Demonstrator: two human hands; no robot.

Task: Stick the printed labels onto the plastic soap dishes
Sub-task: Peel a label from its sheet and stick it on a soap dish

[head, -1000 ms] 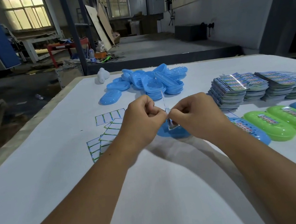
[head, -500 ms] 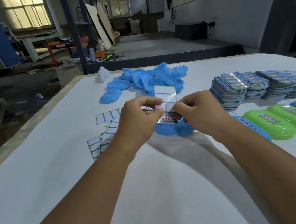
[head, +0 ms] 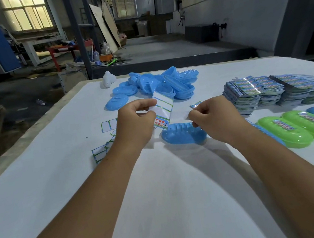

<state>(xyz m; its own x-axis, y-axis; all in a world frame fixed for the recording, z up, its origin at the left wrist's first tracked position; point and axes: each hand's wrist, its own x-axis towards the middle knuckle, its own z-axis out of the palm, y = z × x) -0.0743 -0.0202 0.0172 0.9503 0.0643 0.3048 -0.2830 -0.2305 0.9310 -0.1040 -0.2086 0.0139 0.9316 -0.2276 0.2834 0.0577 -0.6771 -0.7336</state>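
Head view: my left hand pinches label backing sheet; my right hand pinches peeled label. Blue soap dish lies mid-desk between both grips, below sheet.

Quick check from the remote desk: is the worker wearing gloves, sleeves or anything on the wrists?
No. The left hand and right hand are bare, with no gloves, rings, watch or bands showing. Both forearms are uncovered down to the bottom edge of the head view, so no sleeve is visible.
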